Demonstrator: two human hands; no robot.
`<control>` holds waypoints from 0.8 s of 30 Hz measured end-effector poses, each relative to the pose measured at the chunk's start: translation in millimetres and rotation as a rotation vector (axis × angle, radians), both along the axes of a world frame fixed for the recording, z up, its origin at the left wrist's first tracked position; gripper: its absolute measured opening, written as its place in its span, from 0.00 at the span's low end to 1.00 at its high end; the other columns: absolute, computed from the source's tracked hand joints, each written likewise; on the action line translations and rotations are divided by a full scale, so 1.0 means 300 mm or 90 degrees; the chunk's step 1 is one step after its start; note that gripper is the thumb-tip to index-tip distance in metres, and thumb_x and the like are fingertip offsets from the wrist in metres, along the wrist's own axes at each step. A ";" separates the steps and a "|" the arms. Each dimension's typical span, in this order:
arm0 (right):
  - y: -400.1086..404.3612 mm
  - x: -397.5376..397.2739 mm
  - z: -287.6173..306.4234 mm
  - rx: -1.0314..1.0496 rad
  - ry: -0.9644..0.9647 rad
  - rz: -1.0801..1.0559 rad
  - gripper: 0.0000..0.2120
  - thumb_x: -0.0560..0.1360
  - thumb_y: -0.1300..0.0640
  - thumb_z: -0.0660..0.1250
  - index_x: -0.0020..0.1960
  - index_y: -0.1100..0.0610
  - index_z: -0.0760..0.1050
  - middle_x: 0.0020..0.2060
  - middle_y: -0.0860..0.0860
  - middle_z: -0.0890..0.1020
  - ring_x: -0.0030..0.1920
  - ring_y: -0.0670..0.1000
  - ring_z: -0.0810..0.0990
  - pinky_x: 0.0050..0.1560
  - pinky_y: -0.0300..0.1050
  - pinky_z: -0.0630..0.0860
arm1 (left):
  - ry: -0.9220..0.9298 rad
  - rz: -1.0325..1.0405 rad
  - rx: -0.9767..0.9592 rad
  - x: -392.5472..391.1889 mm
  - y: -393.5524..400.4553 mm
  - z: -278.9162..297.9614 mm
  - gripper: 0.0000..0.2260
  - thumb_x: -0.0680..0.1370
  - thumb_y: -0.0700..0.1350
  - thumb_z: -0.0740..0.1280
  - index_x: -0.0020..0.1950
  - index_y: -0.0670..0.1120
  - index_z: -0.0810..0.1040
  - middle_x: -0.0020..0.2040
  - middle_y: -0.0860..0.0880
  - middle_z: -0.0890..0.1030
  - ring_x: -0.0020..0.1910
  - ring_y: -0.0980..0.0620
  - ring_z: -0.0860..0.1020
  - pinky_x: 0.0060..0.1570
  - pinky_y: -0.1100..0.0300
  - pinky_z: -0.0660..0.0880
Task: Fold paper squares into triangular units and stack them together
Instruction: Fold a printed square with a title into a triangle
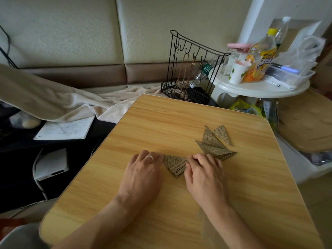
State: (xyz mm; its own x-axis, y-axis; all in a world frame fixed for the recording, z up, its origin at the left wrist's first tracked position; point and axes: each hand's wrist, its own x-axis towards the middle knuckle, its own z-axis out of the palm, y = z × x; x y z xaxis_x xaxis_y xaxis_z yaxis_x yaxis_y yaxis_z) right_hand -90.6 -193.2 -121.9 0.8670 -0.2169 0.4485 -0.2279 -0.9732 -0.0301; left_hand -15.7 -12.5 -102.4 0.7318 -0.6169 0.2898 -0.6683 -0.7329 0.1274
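Between the 2 hands lies a newsprint triangle (175, 165): left hand (143, 172) presses its corner with flat fingers, right hand (203, 169) pinches its edge. Folded units (214, 143) sit just beyond the right hand.

Wire rack (190, 69), round white side table (258, 87) — bottles, cup — notebook (64, 129), blanket (53, 97)

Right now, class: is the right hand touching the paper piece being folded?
Touching. The head view shows the right hand with fingertips pressed on the paper piece.
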 end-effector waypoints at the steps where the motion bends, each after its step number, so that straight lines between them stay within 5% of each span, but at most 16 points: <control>1: 0.003 0.000 -0.001 -0.002 0.009 0.001 0.18 0.80 0.51 0.60 0.56 0.59 0.85 0.48 0.51 0.82 0.49 0.55 0.80 0.51 0.54 0.74 | 0.008 -0.003 -0.013 0.006 0.003 0.000 0.18 0.68 0.40 0.76 0.58 0.44 0.85 0.54 0.49 0.86 0.53 0.46 0.83 0.51 0.51 0.81; 5: 0.004 0.004 0.002 0.023 0.012 0.068 0.19 0.82 0.51 0.58 0.63 0.58 0.82 0.58 0.49 0.80 0.58 0.54 0.78 0.58 0.53 0.74 | 0.021 -0.004 -0.028 0.011 0.002 0.010 0.15 0.70 0.40 0.75 0.57 0.44 0.86 0.53 0.48 0.86 0.52 0.46 0.83 0.48 0.51 0.81; 7: 0.008 0.013 0.001 0.068 0.009 0.173 0.17 0.82 0.53 0.60 0.67 0.55 0.79 0.61 0.48 0.79 0.60 0.52 0.77 0.60 0.51 0.75 | 0.010 -0.005 -0.031 0.002 -0.002 0.018 0.12 0.75 0.42 0.68 0.56 0.44 0.86 0.52 0.48 0.86 0.52 0.45 0.83 0.48 0.51 0.81; 11: 0.025 0.024 -0.016 0.125 0.056 0.298 0.15 0.82 0.52 0.61 0.65 0.51 0.80 0.64 0.46 0.79 0.64 0.50 0.76 0.65 0.51 0.74 | 0.036 0.000 -0.016 -0.008 -0.004 0.037 0.22 0.79 0.49 0.52 0.56 0.45 0.84 0.53 0.47 0.84 0.53 0.45 0.81 0.49 0.50 0.80; 15: 0.015 0.024 -0.015 0.103 0.061 0.208 0.19 0.82 0.49 0.59 0.70 0.49 0.78 0.71 0.48 0.76 0.72 0.50 0.72 0.69 0.54 0.71 | 0.035 0.010 -0.005 -0.012 -0.003 0.048 0.21 0.76 0.48 0.54 0.54 0.45 0.85 0.50 0.46 0.82 0.51 0.45 0.80 0.47 0.51 0.80; 24: 0.019 0.018 -0.022 0.135 0.072 0.247 0.19 0.81 0.53 0.63 0.70 0.51 0.77 0.66 0.46 0.76 0.66 0.50 0.74 0.66 0.50 0.74 | 0.017 -0.048 -0.046 -0.025 -0.006 0.038 0.18 0.76 0.46 0.56 0.50 0.45 0.86 0.45 0.48 0.83 0.46 0.45 0.81 0.44 0.49 0.80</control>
